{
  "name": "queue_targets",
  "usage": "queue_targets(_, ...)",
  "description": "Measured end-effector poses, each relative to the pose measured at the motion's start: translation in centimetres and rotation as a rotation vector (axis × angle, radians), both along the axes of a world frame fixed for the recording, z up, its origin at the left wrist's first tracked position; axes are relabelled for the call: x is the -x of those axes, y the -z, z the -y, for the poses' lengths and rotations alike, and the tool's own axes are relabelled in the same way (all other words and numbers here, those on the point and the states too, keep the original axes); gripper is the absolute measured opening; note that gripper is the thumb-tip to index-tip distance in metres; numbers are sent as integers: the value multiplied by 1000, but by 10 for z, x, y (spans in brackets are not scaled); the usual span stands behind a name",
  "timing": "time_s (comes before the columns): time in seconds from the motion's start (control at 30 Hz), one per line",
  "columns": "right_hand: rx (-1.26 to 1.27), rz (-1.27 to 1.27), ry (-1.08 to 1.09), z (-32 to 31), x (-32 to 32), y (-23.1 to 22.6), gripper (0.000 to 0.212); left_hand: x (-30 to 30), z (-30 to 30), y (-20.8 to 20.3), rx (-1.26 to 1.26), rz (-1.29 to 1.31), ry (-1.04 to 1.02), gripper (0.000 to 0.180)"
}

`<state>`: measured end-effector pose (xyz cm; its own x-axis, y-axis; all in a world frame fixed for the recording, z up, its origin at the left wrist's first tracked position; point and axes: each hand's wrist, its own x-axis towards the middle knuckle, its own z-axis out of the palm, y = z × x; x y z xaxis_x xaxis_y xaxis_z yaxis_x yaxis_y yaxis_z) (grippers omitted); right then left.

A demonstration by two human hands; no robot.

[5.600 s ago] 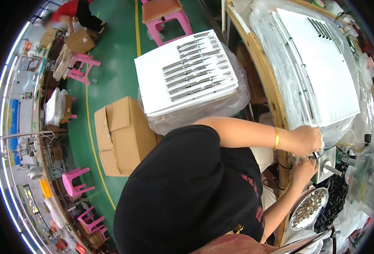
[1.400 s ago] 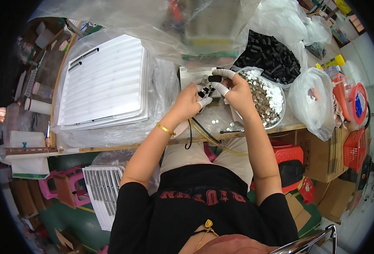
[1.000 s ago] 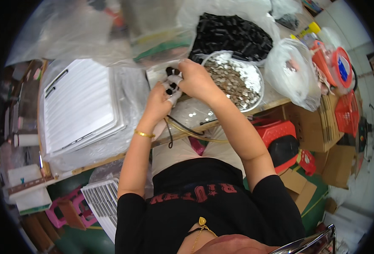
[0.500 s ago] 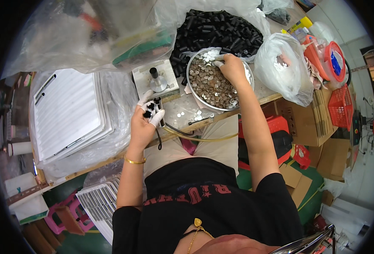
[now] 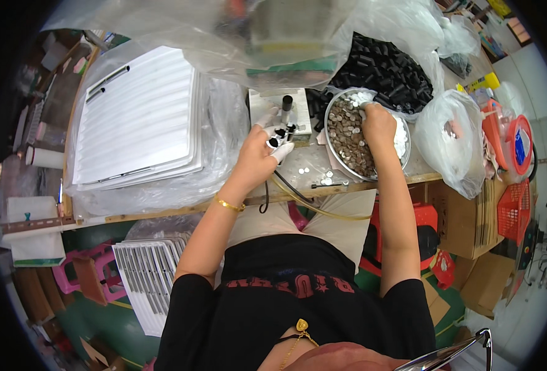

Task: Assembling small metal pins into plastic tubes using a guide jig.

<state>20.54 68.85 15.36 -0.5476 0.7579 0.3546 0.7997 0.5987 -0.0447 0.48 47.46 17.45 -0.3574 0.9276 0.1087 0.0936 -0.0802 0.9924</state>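
Note:
My left hand (image 5: 258,153), with white covers on its fingers, is closed around several short black tubes (image 5: 275,141) with shiny ends. It is beside the near left of a metal block (image 5: 302,125), on which a black tube (image 5: 286,104) stands upright on a post. My right hand (image 5: 380,127) reaches into a round metal bowl (image 5: 354,177) of small brownish and white discs (image 5: 351,136). Its fingers are bent down and pressed together at the discs; their tips are partly hidden, so I cannot make out what they hold.
A heap of black tubes (image 5: 388,71) lies behind the bowl. White ribbed trays (image 5: 140,117) are stacked at left on plastic sheeting. Loose white discs (image 5: 327,178) and a thin dark tool (image 5: 329,185) lie near the table edge. A plastic bag (image 5: 450,145) stands at right.
The view has shifted, so the table appears further right. My left hand with the tubes is closer to the metal block. My right hand stays at the bowl.

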Motion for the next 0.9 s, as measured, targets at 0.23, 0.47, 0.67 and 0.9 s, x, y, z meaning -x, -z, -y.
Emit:
queue_targets(0.23,-40,137,36,10,6,-4,12,9,-18,-6,280,-256,82,36)
queue_targets(0.47,767,-767,-213,58,49,-79,17,13,-13,-17,303,-362,29,31)
queue_targets(0.67,1046,-821,-266,77,97,-91,22,7,-15,-1,63,-356,-25,27)
queue_targets(0.9,1205,-824,-212,76,100,-91,20,7,-11,-1,117,-350,-35,26)
